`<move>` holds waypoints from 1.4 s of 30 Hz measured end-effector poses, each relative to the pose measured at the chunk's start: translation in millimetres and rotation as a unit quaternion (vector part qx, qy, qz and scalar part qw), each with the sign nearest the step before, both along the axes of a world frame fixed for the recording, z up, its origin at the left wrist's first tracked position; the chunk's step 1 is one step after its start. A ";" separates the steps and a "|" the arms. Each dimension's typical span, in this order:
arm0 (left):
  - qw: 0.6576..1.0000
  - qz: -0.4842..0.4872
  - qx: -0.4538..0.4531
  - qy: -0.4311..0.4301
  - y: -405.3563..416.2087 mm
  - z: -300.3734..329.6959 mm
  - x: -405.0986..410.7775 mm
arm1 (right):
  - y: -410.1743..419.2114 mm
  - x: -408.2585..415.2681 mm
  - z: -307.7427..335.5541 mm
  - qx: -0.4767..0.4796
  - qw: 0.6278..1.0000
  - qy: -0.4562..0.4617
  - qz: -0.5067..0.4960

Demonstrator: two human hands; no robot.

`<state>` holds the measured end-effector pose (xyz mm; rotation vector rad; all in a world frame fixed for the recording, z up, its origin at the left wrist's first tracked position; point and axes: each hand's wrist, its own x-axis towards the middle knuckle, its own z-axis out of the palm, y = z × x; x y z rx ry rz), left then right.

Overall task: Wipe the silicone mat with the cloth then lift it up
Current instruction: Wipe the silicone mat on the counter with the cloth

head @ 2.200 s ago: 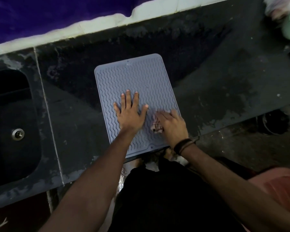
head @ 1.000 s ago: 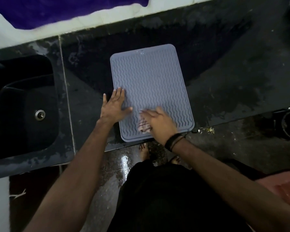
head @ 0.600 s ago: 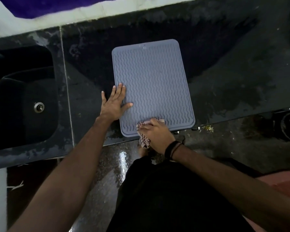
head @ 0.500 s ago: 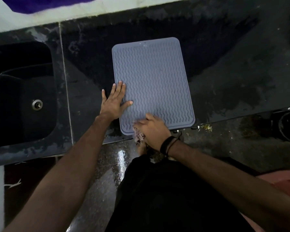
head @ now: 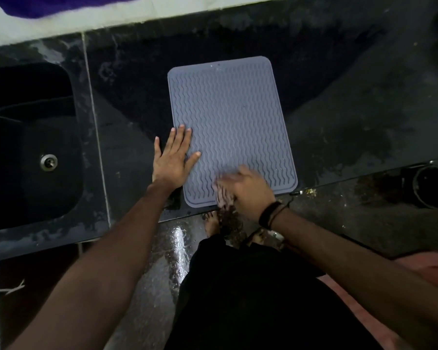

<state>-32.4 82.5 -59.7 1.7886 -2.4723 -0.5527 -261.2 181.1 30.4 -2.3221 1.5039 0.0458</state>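
Note:
A grey silicone mat point(head: 230, 117) with a wavy ribbed pattern lies flat on the dark countertop point(head: 352, 109), its near edge close to the counter's front edge. My left hand point(head: 172, 157) lies flat with straight fingers across the mat's left edge, part on the mat and part on the counter. My right hand point(head: 245, 190) is over the mat's near edge and holds a small checked cloth point(head: 223, 195) pressed onto the mat. This hand is motion-blurred. Most of the cloth is hidden under it.
A dark sink point(head: 28, 147) with a metal drain point(head: 48, 162) is set into the counter at the left. Crumbs point(head: 309, 191) lie at the counter's front edge right of the mat. Below are a wet floor point(head: 172, 248) and bare feet point(head: 213, 223).
My right hand with the cloth has slid from the mat's near edge back up onto the mat. My left hand shifted earlier from the mat's middle to its left edge.

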 end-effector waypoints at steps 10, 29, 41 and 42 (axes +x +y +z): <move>1.000 0.013 0.000 0.014 3.2 3.1 -3.5 | -61.7 15.5 -15.8 -0.007 0.992 0.018 -0.127; 0.998 0.020 -0.045 0.027 9.0 9.5 -5.3 | -32.4 45.5 -5.8 0.008 0.993 0.008 -0.116; 0.996 0.031 -0.009 0.081 -7.3 19.1 -4.8 | -138.2 3.4 9.1 -0.040 0.975 -0.013 -0.218; 0.996 0.036 -0.012 0.079 -14.8 21.8 -6.7 | -157.6 3.8 7.4 -0.048 0.975 -0.009 -0.217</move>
